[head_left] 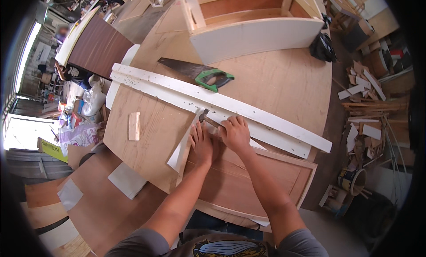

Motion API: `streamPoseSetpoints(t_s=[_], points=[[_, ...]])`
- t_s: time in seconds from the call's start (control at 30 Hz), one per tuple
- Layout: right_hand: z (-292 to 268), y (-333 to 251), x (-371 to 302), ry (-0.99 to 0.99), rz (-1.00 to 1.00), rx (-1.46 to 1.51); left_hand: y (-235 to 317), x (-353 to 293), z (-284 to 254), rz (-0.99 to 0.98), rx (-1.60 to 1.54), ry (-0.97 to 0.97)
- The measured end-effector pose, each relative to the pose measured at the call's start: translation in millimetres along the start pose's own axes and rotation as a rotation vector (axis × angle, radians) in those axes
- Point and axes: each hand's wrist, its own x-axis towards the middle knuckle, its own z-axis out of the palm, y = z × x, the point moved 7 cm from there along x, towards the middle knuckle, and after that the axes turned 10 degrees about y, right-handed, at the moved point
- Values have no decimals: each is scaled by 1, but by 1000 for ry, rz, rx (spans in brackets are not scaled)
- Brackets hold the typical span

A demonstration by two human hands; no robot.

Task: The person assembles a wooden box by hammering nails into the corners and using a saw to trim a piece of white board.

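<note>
In the head view, grips a wooden-handled hammer point(205, 116) in the right hand point(236, 134) at frame centre, above a framed wooden panel point(231, 181). Lays the left hand point(203, 146) at the panel's upper-left corner; cannot tell whether pinching anything. Shows a green-handled handsaw point(195, 73) above centre, past long white boards point(266, 118).
</note>
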Motion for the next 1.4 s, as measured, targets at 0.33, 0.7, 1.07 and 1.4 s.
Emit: streamPoseSetpoints(t_s=[0.33, 0.7, 1.07, 1.4], points=[[68, 28, 139, -44, -133, -289, 7, 5, 9, -62, -78, -92], [49, 39, 149, -199, -164, -146, 6, 5, 9, -49, -50, -56], [-194, 65, -18, 88, 599, 611, 54, -26, -24, 245, -133, 304], [-410, 103, -313, 777, 776, 509, 357, -202, 21, 893, -603, -172]])
